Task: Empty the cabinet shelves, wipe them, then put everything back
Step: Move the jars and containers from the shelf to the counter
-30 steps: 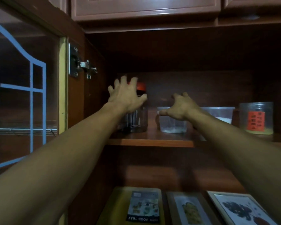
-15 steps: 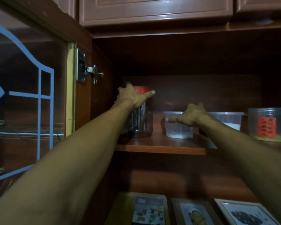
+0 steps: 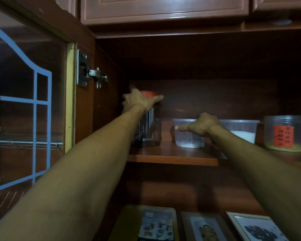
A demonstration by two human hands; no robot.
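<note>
From the head camera, both bare arms reach up into a dark wooden cabinet. The left hand (image 3: 139, 101) lies over the red lid (image 3: 149, 94) of a tall jar (image 3: 153, 129) of clear ribbed plastic. Its fingers bend down around the lid and its thumb stretches to the right along the lid's front edge, so it grips the jar from above. The jar stands upright at the left end of the shelf (image 3: 172, 158).

Just to the right, the right hand (image 3: 202, 126) clasps the rim of a small tub (image 3: 188, 138) holding a little white powder, with the thumb pointing left and the fingers curled over the rim. A wider tub (image 3: 243, 132) and a labelled jar (image 3: 283, 134) stand farther right on the same shelf.

The glass door (image 3: 33, 101) hangs open on the left, on its hinge (image 3: 89, 73). Below the shelf lie a boxed tray (image 3: 156, 225) and two framed pictures (image 3: 205, 228).
</note>
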